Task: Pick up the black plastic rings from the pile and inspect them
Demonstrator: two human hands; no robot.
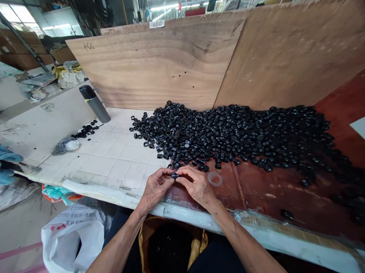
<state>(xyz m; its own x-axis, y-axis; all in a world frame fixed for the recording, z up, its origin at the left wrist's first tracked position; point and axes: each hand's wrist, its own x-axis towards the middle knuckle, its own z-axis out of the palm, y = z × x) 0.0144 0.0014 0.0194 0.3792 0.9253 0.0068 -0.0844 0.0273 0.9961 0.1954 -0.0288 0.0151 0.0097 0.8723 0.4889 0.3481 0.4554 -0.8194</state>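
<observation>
Near the front edge of the table, my left hand (157, 186) and my right hand (197, 184) meet fingertip to fingertip. Between them they pinch one small black plastic part (174, 175), mostly covered by the fingers. Just beyond my hands spreads a large heap of similar small black parts (200, 131), many of them ring-shaped. A pale translucent ring (214, 179) lies flat on the red-brown surface, right of my right hand.
A dark grey thermos (95, 104) stands at the back left, near a small cluster of black parts (86, 131) and a clear bag (62, 146). Wooden boards (157, 64) wall off the back. Below the edge is an open yellow sack (143, 244); a white sack (71, 240) stands left.
</observation>
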